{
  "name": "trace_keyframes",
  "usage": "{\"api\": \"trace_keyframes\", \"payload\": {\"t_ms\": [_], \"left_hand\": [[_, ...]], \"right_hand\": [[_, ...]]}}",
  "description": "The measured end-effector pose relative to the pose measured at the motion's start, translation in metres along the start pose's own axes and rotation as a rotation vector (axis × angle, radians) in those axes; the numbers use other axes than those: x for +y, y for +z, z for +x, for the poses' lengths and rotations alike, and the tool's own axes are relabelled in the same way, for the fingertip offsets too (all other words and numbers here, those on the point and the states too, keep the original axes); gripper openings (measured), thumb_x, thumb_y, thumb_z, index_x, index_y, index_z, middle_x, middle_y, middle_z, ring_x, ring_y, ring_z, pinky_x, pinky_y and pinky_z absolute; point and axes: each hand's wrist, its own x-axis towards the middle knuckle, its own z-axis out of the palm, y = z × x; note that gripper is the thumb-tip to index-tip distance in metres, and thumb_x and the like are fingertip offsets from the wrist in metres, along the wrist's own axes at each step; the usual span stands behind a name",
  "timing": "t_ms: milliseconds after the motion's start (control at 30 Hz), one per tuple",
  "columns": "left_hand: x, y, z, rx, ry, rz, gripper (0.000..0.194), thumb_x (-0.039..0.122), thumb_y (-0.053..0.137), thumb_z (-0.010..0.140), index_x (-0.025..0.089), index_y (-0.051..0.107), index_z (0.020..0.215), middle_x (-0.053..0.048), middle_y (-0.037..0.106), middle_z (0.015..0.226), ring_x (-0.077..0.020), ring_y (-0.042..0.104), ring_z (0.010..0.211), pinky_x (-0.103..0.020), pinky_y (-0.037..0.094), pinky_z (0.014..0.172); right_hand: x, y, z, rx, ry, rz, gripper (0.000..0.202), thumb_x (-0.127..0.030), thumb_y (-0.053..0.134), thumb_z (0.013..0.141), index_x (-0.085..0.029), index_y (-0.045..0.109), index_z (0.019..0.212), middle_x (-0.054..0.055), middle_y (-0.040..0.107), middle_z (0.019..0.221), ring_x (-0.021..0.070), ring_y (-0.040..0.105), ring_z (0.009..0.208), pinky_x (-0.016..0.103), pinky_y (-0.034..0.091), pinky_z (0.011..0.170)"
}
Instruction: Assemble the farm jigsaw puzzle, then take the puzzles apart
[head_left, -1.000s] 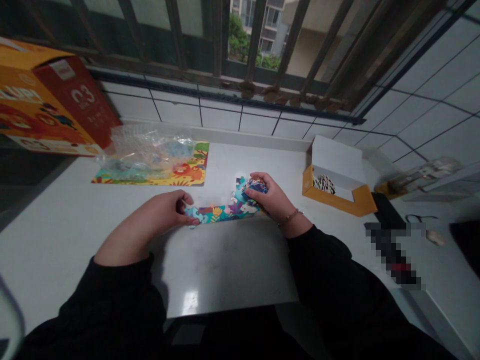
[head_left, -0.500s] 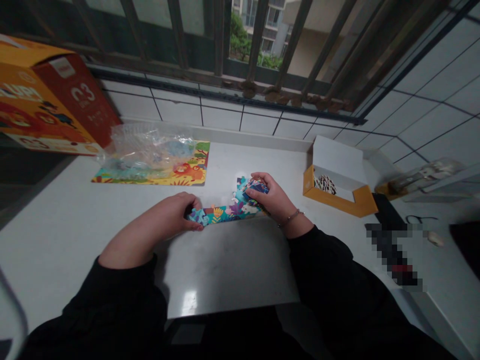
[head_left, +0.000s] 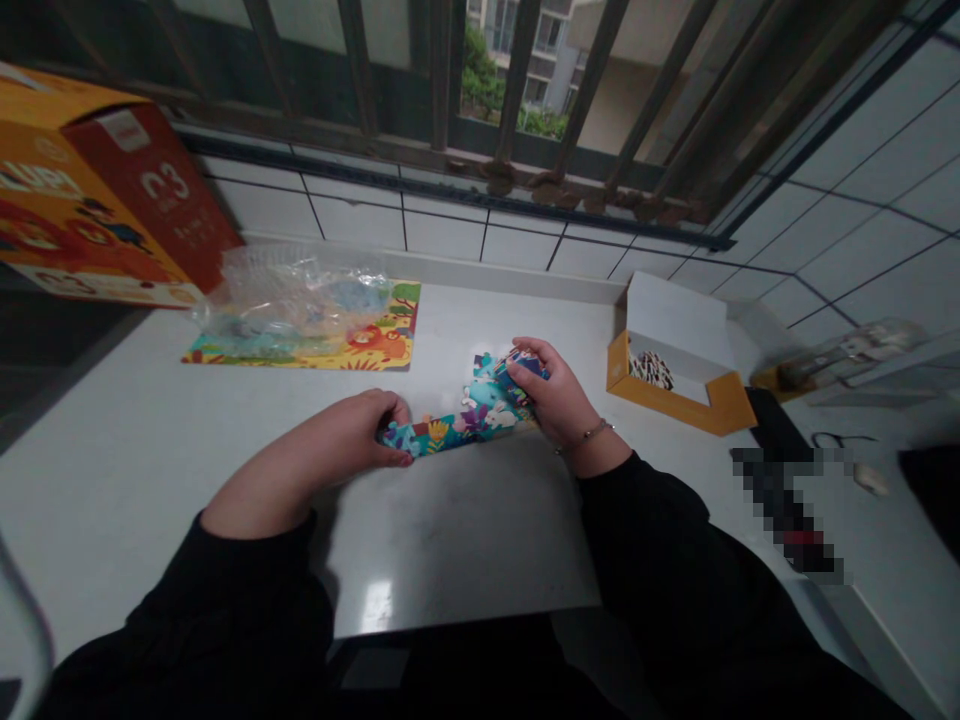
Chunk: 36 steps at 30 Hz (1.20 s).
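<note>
A joined strip of colourful jigsaw puzzle [head_left: 442, 434], with flowers and a white rabbit on teal, lies on the white counter and bends upward at its right end. My left hand [head_left: 369, 428] is closed at the strip's left end, thumb and fingers gripping the edge piece. Above the right part of the strip, my right hand [head_left: 556, 392] is wrapped round a small stack of dark blue puzzle pieces [head_left: 519, 371], thumb on top. Its palm hides part of the strip's right end.
A colourful picture sheet [head_left: 390, 345] lies at the back left under crumpled clear plastic packaging [head_left: 300, 290]. Behind it stands a large orange box [head_left: 90, 200]. An open yellow box [head_left: 679, 400] with patterned contents sits at the right, near glasses [head_left: 844, 437].
My right hand has shifted slightly right and up with the stack, uncovering more of the rabbit pieces. My left hand has moved slightly right with the strip's left end.
</note>
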Motion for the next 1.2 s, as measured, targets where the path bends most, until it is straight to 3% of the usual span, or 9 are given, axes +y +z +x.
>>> {"api": "trace_keyframes", "payload": {"t_ms": [133,300,533,700,833,967,1200], "left_hand": [[0.003,0.001,-0.001,0.031,0.087,-0.092,0.019,0.038,0.073,0.081,0.024,0.062,0.085,0.001,0.069,0.085,-0.0203,0.060,0.080,-0.032,0.042,0.074],[0.006,0.002,0.003,0.089,0.052,-0.172,0.025,0.042,0.076,0.081,0.022,0.067,0.094,-0.001,0.072,0.089,-0.0210,0.063,0.082,-0.032,0.044,0.074],[0.009,0.014,0.014,0.181,-0.087,-0.555,0.034,0.045,0.083,0.080,0.021,0.073,0.103,-0.002,0.072,0.082,-0.0166,0.059,0.065,-0.028,0.039,0.059],[0.015,0.019,0.016,0.180,-0.122,-0.781,0.039,0.047,0.086,0.082,0.022,0.071,0.108,0.002,0.067,0.072,-0.0119,0.050,0.053,-0.025,0.033,0.051],[0.021,0.024,0.018,0.154,-0.039,-0.890,0.034,0.043,0.086,0.083,0.021,0.072,0.105,0.000,0.070,0.080,-0.0116,0.056,0.061,-0.024,0.040,0.056],[0.031,0.032,0.020,0.134,-0.040,-0.964,0.032,0.039,0.088,0.082,0.021,0.073,0.103,-0.001,0.072,0.080,-0.0126,0.059,0.064,-0.024,0.043,0.058],[0.038,0.035,0.020,0.068,0.000,-1.212,0.033,0.031,0.093,0.077,0.020,0.075,0.103,-0.003,0.079,0.095,-0.0132,0.069,0.079,-0.024,0.053,0.073]], "right_hand": [[-0.003,0.001,0.002,0.058,0.018,0.210,0.061,-0.057,0.093,0.079,-0.030,0.067,0.126,0.001,0.068,0.114,0.0163,0.065,0.093,0.033,0.060,0.086],[-0.007,0.003,0.003,0.105,0.055,0.331,0.065,-0.061,0.095,0.076,-0.028,0.065,0.123,0.000,0.066,0.104,0.0159,0.065,0.087,0.031,0.061,0.076],[-0.009,0.008,-0.005,-0.128,0.145,0.345,0.063,-0.054,0.098,0.075,-0.024,0.068,0.122,0.001,0.070,0.106,0.0144,0.068,0.087,0.030,0.060,0.084],[-0.009,0.010,-0.009,-0.295,0.186,0.348,0.061,-0.055,0.097,0.076,-0.023,0.069,0.120,0.008,0.074,0.125,0.0188,0.073,0.099,0.033,0.063,0.089],[-0.008,0.009,-0.011,-0.414,0.232,0.400,0.066,-0.060,0.096,0.076,-0.024,0.066,0.123,0.009,0.074,0.124,0.0225,0.075,0.103,0.036,0.065,0.088],[-0.009,0.011,-0.014,-0.504,0.265,0.384,0.068,-0.059,0.096,0.077,-0.024,0.066,0.126,0.009,0.074,0.119,0.0201,0.075,0.096,0.032,0.065,0.080],[-0.011,0.016,-0.014,-0.509,0.257,0.388,0.066,-0.056,0.099,0.074,-0.021,0.070,0.121,0.007,0.073,0.112,0.0176,0.072,0.092,0.027,0.063,0.076]]}}
